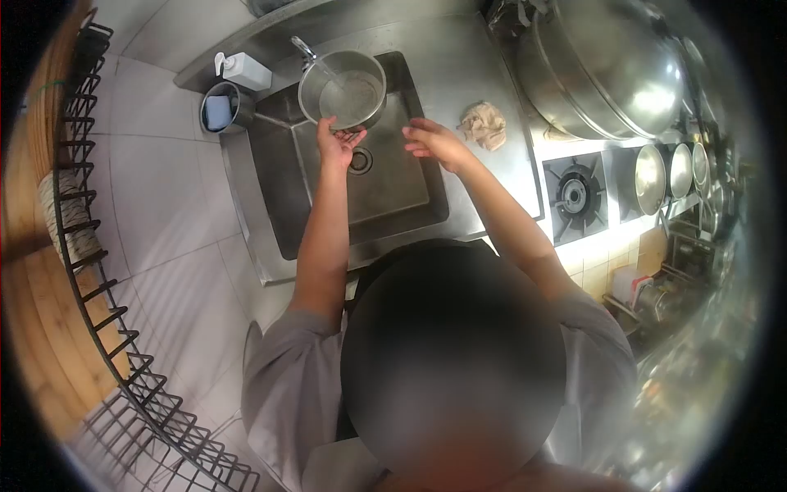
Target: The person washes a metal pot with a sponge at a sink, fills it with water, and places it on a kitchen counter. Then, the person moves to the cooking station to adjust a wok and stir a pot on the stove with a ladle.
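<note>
A round metal pot (363, 105) is held over the sink (389, 193), under the faucet (303, 49). A clear stream of water runs into it, and water lies in its bottom. My left hand (338, 146) grips the pot at its near side, the thumb by the wall and the fingers beneath. To the right of the pot, apart from it, my right hand (438, 145) hangs over the sink's right edge with fingers stretched out and nothing in them. A crumpled tan cloth (484, 125) lies on the steel counter just beyond my right hand.
Left of the sink stand a white pump bottle (247, 72) and a metal container (239, 109) with a blue sponge (218, 112). At right are a large metal vessel (602, 70), a gas burner (574, 195) and several pans (650, 180). A black wire rack (90, 303) stands far left.
</note>
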`<state>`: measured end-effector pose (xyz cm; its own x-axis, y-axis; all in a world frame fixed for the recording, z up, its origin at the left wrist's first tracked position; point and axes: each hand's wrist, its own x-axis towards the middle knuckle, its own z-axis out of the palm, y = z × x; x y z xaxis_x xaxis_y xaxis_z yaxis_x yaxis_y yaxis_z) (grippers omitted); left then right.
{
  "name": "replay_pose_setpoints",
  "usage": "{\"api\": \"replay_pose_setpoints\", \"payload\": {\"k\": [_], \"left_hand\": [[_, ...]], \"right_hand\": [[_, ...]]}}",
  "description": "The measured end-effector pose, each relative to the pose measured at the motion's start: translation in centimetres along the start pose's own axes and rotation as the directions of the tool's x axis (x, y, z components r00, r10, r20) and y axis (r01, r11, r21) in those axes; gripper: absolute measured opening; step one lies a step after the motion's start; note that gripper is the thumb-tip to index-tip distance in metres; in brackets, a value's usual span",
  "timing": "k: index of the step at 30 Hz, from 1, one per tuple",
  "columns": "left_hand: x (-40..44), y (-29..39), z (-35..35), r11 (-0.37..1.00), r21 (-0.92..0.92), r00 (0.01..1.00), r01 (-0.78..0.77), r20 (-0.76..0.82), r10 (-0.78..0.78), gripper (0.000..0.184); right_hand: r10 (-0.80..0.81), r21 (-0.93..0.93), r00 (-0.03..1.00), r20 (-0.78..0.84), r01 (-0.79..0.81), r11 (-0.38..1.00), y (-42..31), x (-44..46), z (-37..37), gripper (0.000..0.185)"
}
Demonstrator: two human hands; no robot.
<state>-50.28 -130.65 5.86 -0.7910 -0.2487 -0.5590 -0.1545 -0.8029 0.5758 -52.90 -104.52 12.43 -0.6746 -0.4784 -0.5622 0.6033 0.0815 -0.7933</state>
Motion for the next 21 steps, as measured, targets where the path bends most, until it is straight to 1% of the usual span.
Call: {"api": "replay_pose_setpoints", "payload": {"k": [1,3,4,6,7,9,12,13,14,15,16,18,19,21], "left_hand": [[-0.2,0.1,0.2,1.0,-0.002,1.0,0.006,-0.019,-0.007,0.059],[-0.5,0.3,0.5,1.0,-0.003,0.999,0.007,-0.04,-0.007,0.059],[-0.6,0.2,0.6,1.0,0.01,0.999,-0.003,-0.04,0.003,0.059],[-0.6,0.3,0.5,1.0,0.025,0.999,-0.013,-0.04,0.014,0.06],[-0.3,0.2,0.3,1.0,0.018,0.999,-0.007,-0.038,0.008,0.059],[0.1,0.0,-0.1,1.0,0.012,0.999,0.005,-0.04,-0.004,0.059],[0.5,0.1,-0.7,0.999,0.033,1.0,-0.004,-0.007,0.005,0.06],[0.4,0.1,-0.6,0.999,0.034,1.0,0.005,-0.002,-0.005,0.057],[0.2,0.2,-0.5,0.999,0.035,1.0,0.014,0.002,-0.015,0.054],[0.2,0.2,-0.5,1.0,0.024,1.0,0.018,-0.005,-0.018,0.054],[0.2,0.2,-0.3,0.999,0.046,1.0,0.018,-0.01,-0.017,0.055],[0.1,0.4,0.0,0.998,0.06,1.0,0.019,-0.016,-0.018,0.056],[0.0,0.6,0.2,0.997,0.073,0.999,0.039,-0.024,-0.037,0.056],[-0.3,0.5,0.1,0.996,0.071,0.998,0.056,-0.034,-0.054,0.056]], "right_hand": [[0.001,-0.001,1.0,0.005,-0.001,1.0,-0.3,1.1,0.4,0.09],[-0.042,0.004,0.999,-0.024,0.042,0.999,-0.9,3.3,1.5,0.107],[-0.042,0.005,0.999,-0.019,0.042,0.999,-1.4,4.2,2.2,0.107],[-0.051,0.04,0.998,-0.026,0.052,0.998,-2.4,5.9,3.2,0.125],[-0.048,0.042,0.999,-0.024,0.049,0.998,-2.7,6.6,3.7,0.125],[0.01,0.04,0.999,-0.037,-0.009,0.999,-3.3,7.7,4.2,0.135],[0.069,0.02,0.996,-0.062,-0.068,0.997,-3.8,8.4,4.4,0.138],[0.077,0.013,0.995,-0.063,-0.076,0.997,-3.7,8.6,4.5,0.138],[0.081,0.04,0.994,-0.071,-0.078,0.996,-3.6,8.8,4.6,0.133],[0.087,0.065,0.993,-0.078,-0.082,0.995,-3.3,9.1,4.6,0.128],[0.096,0.058,0.992,-0.077,-0.092,0.994,-3.0,9.3,4.7,0.128],[0.031,0.192,0.999,-0.042,-0.022,0.981,-2.6,9.8,4.8,0.119],[0.035,0.184,0.999,-0.041,-0.027,0.982,-2.5,9.9,4.8,0.119],[0.005,0.179,0.999,-0.049,0.004,0.984,-2.5,10.2,4.8,0.11]]}}
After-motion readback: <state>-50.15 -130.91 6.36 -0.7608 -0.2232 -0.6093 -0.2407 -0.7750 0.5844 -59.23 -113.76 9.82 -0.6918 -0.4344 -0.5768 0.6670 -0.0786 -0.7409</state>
